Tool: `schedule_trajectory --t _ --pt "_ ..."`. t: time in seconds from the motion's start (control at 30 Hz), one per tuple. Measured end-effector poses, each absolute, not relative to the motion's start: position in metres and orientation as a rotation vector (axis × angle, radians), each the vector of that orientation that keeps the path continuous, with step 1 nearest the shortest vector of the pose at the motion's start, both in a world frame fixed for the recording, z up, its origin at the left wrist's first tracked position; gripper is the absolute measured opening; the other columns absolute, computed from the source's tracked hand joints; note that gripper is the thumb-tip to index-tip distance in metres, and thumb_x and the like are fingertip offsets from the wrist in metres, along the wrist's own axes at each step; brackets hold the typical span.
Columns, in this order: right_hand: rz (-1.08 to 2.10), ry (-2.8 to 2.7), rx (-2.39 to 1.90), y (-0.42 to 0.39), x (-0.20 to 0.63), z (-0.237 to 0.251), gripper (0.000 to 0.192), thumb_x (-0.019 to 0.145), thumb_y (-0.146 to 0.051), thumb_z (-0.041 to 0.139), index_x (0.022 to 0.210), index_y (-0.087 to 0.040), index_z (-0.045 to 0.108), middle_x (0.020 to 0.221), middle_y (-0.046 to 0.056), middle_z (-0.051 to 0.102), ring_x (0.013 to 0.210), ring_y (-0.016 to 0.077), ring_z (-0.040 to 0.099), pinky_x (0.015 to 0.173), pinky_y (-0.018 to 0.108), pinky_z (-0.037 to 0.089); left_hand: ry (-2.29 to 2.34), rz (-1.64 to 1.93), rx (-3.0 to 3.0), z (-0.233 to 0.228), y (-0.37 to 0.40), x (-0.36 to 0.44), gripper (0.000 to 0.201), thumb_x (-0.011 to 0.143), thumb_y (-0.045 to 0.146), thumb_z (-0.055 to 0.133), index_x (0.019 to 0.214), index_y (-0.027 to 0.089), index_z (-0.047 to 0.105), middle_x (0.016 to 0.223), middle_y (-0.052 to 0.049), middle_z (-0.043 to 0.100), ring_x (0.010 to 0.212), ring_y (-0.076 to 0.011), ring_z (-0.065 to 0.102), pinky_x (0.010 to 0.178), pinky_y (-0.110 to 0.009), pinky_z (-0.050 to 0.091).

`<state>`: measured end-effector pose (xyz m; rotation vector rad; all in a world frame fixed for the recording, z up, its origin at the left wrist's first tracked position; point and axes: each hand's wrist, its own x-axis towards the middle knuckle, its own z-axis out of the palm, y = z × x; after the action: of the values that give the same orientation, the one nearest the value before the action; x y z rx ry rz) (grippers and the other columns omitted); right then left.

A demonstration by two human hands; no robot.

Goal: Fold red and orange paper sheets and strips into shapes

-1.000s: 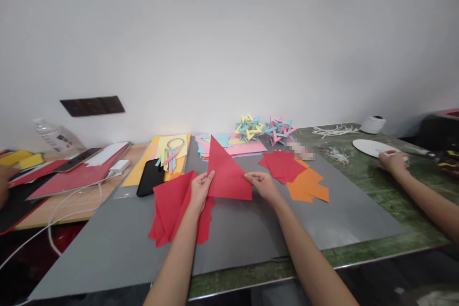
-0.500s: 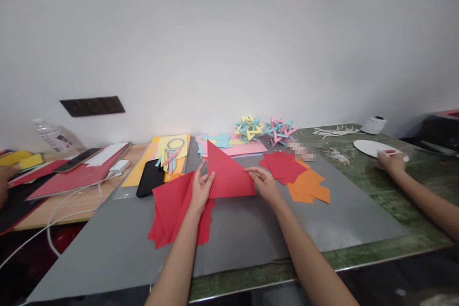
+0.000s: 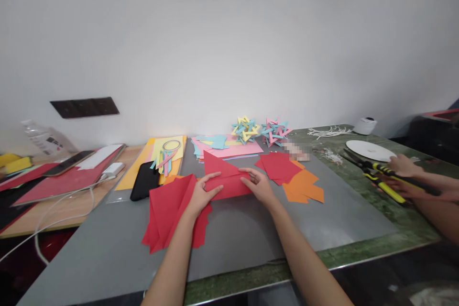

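Between my two hands is a red sheet of paper (image 3: 229, 190), folded into a triangle whose point rises at the upper left. A crease or fold edge runs across its middle. My left hand (image 3: 201, 194) grips the left side, fingers behind or on the paper and thumb in front. At the right corner, my right hand (image 3: 261, 186) pinches the sheet between thumb and fingers. Left of it lies a pile of red folded papers (image 3: 168, 210), partly under my left forearm. Farther right are red papers (image 3: 283, 167) and orange papers (image 3: 304, 185).
A black phone (image 3: 144, 180) and a tape roll (image 3: 171, 145) lie left. Two paper star models (image 3: 275, 131) stand at the wall. On the right, another person's hands (image 3: 401, 172) hold yellow-black pliers (image 3: 387, 191) near a white plate (image 3: 369, 150). A white cable (image 3: 64, 224) hangs left.
Both hands have shifted on the red paper, which now shows a fold across its middle and a lower peak. On the right, pliers have appeared in the other person's hands.
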<state>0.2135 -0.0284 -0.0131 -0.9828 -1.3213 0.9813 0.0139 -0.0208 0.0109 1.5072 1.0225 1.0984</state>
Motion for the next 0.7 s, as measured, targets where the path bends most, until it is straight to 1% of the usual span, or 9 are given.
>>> schedule_trajectory --t 0.07,0.13,0.23,0.3,0.4,0.47,0.57,0.7 --pt "1.012 -1.376 -0.949 -0.029 0.213 -0.012 0.041 0.063 -0.029 0.063 0.102 -0.022 0.056 0.104 0.005 0.06 0.095 0.0191 0.054 0.079 0.03 0.043 1.004 1.079 1.482 0.012 -0.021 0.013 0.049 0.058 0.027 0.068 0.105 0.02 0.057 0.113 -0.008 0.056 0.107 -0.024 0.048 0.089 -0.036 0.038" --pt "1.019 -1.402 -0.945 -0.03 0.213 -0.012 0.044 0.061 -0.027 0.065 0.104 -0.023 0.056 0.105 0.005 0.059 0.094 0.0193 0.054 0.078 0.03 0.044 0.979 1.066 1.451 0.012 -0.021 0.013 0.05 0.058 0.026 0.068 0.106 0.019 0.056 0.114 -0.008 0.055 0.107 -0.0243 0.048 0.088 -0.036 0.039" --pt "0.945 -1.416 -1.005 -0.03 0.213 -0.013 0.04 0.064 -0.029 0.063 0.103 -0.023 0.057 0.103 0.005 0.059 0.089 0.0192 0.056 0.075 0.032 0.045 0.96 1.053 1.454 0.012 -0.021 0.014 0.048 0.059 0.025 0.067 0.105 0.019 0.056 0.115 -0.008 0.055 0.108 -0.0243 0.048 0.087 -0.035 0.04" --pt "0.809 -1.454 -1.07 -0.03 0.213 -0.012 0.034 0.066 -0.03 0.062 0.098 -0.023 0.06 0.101 0.006 0.057 0.089 0.0191 0.055 0.075 0.033 0.045 0.946 1.066 1.467 0.011 -0.022 0.015 0.045 0.061 0.025 0.066 0.104 0.019 0.057 0.113 -0.008 0.056 0.107 -0.0238 0.049 0.087 -0.034 0.04" --pt "0.607 -1.5 -1.089 -0.032 0.214 -0.009 0.026 0.066 -0.03 0.062 0.091 -0.025 0.064 0.107 0.005 0.053 0.1 0.0199 0.049 0.086 0.035 0.039 0.935 1.088 1.448 0.011 -0.024 0.016 0.043 0.061 0.027 0.065 0.103 0.019 0.057 0.109 -0.008 0.059 0.102 -0.0233 0.052 0.084 -0.034 0.042" --pt "0.601 -1.512 -1.043 -0.035 0.214 -0.005 0.026 0.066 -0.03 0.063 0.092 -0.026 0.063 0.109 0.005 0.054 0.104 0.0204 0.048 0.091 0.036 0.036 0.94 1.09 1.433 0.012 -0.024 0.016 0.044 0.06 0.027 0.066 0.102 0.018 0.058 0.107 -0.009 0.06 0.1 -0.0237 0.054 0.083 -0.034 0.043" --pt "0.669 -1.506 -1.009 -0.038 0.214 0.001 0.029 0.065 -0.03 0.062 0.094 -0.024 0.062 0.099 0.005 0.061 0.098 0.0215 0.052 0.089 0.039 0.037 0.952 1.098 1.427 0.014 -0.024 0.016 0.044 0.059 0.027 0.067 0.101 0.017 0.059 0.104 -0.009 0.061 0.098 -0.0245 0.054 0.082 -0.034 0.043" --pt "0.659 -1.437 -1.045 -0.041 0.214 0.004 0.023 0.064 -0.031 0.064 0.085 -0.022 0.065 0.088 0.004 0.065 0.09 0.0219 0.056 0.085 0.038 0.04 0.951 1.138 1.466 0.015 -0.024 0.016 0.045 0.059 0.027 0.067 0.102 0.018 0.057 0.105 -0.01 0.06 0.097 -0.0232 0.055 0.082 -0.032 0.042"
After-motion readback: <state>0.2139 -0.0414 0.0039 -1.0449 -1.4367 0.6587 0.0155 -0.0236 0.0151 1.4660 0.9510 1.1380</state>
